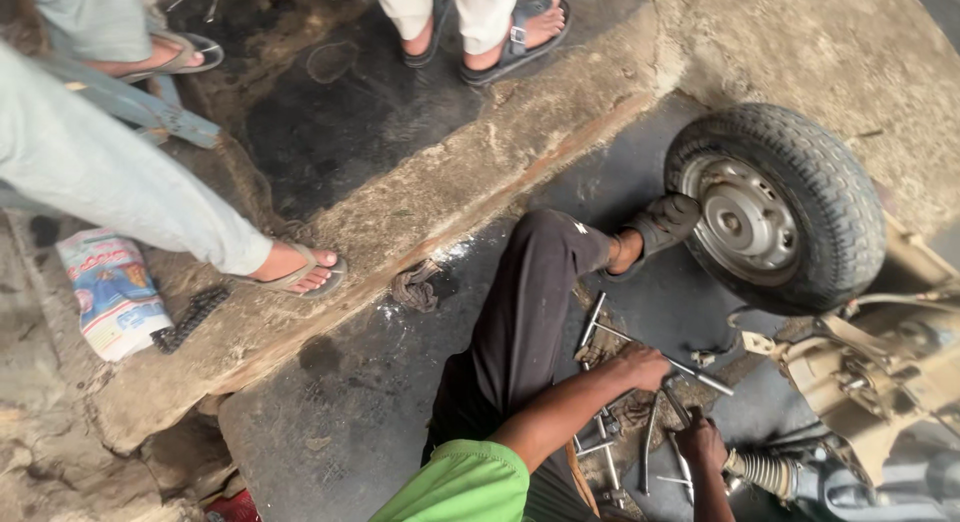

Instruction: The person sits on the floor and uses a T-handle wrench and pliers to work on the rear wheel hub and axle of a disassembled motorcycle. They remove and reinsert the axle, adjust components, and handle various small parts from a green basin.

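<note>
Your left hand [640,365] is closing its fingers around the T-shaped metal wrench [655,354], which is lying low over the dark, oily floor [340,412] just beside your bent left leg [530,302]. The wrench's long bar is running from near your knee toward the lower right, passing under your knuckles. Your right hand [700,442] is resting lower down, just beside a ribbed metal spring [762,472]; you cannot tell from this view whether its fingers are apart or clamped on anything. Loose metal rods and tools [610,452] are lying scattered between the two hands. Your left foot [660,224] is pressing against the small scooter wheel [775,207], which is standing upright. The beige scooter body [880,367] is lying at the right. Beyond a concrete curb [450,182], other people's sandalled feet [300,267] are standing, near a printed packet [112,292] and a short chain [190,319].
</note>
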